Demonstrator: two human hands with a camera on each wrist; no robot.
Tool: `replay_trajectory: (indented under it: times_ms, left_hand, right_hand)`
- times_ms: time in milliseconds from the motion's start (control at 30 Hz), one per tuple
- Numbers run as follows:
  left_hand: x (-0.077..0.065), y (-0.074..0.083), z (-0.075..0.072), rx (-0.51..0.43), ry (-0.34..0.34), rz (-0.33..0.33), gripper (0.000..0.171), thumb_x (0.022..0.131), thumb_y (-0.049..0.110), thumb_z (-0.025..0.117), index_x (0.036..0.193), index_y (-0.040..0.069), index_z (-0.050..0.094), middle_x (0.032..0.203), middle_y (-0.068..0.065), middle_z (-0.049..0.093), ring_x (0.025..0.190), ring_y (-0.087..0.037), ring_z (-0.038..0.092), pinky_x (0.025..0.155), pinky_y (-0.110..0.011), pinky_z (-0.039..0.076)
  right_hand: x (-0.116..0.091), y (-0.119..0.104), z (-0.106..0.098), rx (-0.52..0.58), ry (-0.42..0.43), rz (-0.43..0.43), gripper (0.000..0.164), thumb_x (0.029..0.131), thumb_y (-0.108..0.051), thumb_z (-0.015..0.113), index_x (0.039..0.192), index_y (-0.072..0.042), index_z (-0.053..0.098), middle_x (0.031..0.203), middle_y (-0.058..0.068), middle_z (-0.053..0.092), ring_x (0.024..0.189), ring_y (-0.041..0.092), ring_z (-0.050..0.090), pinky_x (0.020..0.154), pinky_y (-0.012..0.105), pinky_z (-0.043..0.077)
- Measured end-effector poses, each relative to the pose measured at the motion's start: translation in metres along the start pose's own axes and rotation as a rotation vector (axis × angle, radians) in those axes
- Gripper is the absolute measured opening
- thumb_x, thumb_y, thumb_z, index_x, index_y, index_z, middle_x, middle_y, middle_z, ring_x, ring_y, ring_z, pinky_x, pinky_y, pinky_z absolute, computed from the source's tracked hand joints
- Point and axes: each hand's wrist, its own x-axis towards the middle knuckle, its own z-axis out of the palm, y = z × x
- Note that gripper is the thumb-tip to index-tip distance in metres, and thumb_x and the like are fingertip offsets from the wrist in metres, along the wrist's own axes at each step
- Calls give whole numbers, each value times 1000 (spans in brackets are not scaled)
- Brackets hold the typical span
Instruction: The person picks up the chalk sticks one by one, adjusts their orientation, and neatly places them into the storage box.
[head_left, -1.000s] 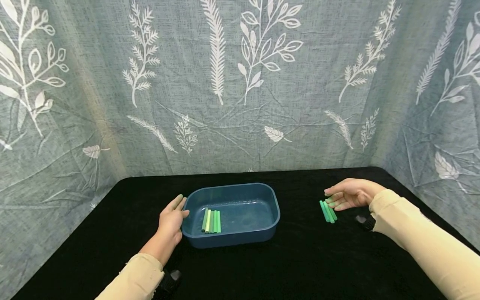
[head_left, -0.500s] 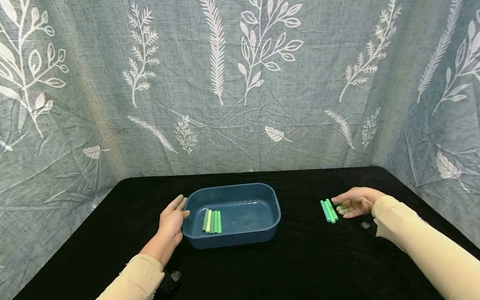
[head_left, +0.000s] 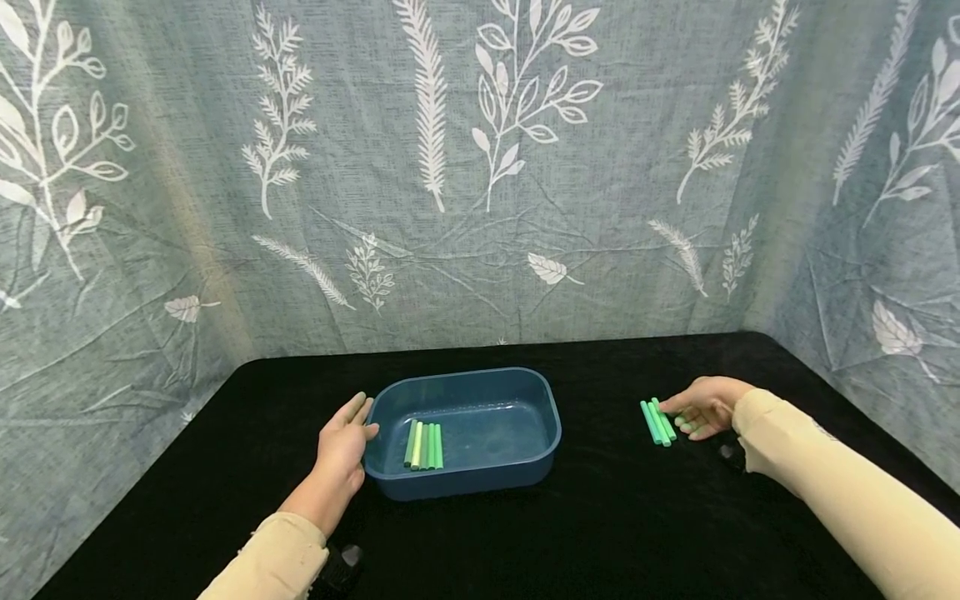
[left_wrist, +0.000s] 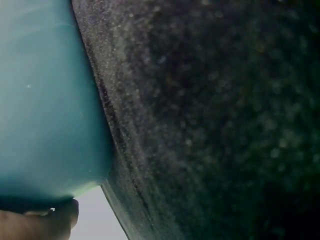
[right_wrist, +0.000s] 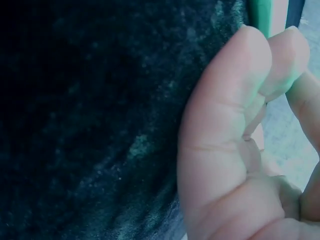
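Note:
A blue plastic basin [head_left: 495,477] stands left of the middle of the table. Inside, at its left end, several chalk sticks [head_left: 431,446] lie side by side, mostly green with one pale yellow. Along the basin's left side rests my left hand [head_left: 339,450], fingers straight and thumb at the rim; the left wrist view shows a fingertip [left_wrist: 62,220] beside the basin wall [left_wrist: 47,110]. Three green chalk sticks [head_left: 659,423] lie together on the right. My right hand [head_left: 705,408] is at their right side, index fingertip at the rightmost stick, other fingers loosely bent with green-tinted tips.
Black cloth covers the table [head_left: 600,517]. Behind it and at both sides hangs a grey-blue curtain [head_left: 450,275] with white leaf prints. The basin's right wall stands between the chalk inside it and the group on the right.
My right hand has drawn back from above the green chalk sticks to their right side, then come slightly left so the index fingertip meets them. The left hand and basin have stayed in place.

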Motion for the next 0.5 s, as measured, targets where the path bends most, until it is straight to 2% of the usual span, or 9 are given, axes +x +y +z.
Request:
replay_trajectory:
  times_ms: [167,500]
  left_hand:
    - [-1,-1,1,-2,-12,8,63,99,-11,31,155,2,4,160,-19,5,147,-33,3,117,-46,10]
    - [-1,-1,0,10,-15,13,64,99,-11,32,155,3,4,160,-20,5,146,-34,3,117,-46,10]
  right_hand:
    - [0,-2,2,-62,41,1,18,96,-19,61,90,-3,55,81,5,55,67,12,56,69,25,55]
    - [1,-2,0,-93,48,-13,15,96,-15,58,85,-5,56,77,4,53,66,12,55,68,26,54]
